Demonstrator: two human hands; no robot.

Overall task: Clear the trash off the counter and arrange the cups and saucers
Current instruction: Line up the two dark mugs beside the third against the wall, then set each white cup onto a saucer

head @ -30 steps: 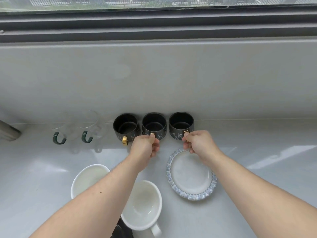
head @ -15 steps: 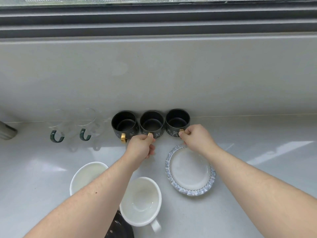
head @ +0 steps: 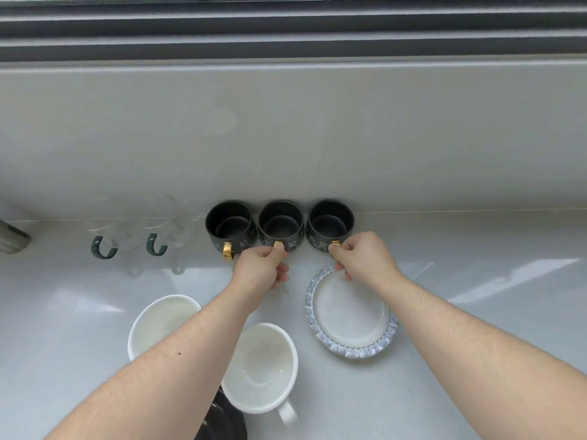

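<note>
Mid-frame, three black cups (head: 280, 223) line the counter (head: 476, 312) back; left hand (head: 260, 271) and right hand (head: 365, 258) pinch two gold handles.

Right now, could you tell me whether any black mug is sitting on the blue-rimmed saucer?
No, the blue-rimmed saucer is empty; all three black mugs stand on the counter.

The pale counter (head: 476, 360) is occupied by three black cups (head: 279, 222) (rowed against the wall), two glass cups (head: 133, 227), two white cups (head: 259, 366) and a blue-rimmed saucer (head: 349, 315).
</note>
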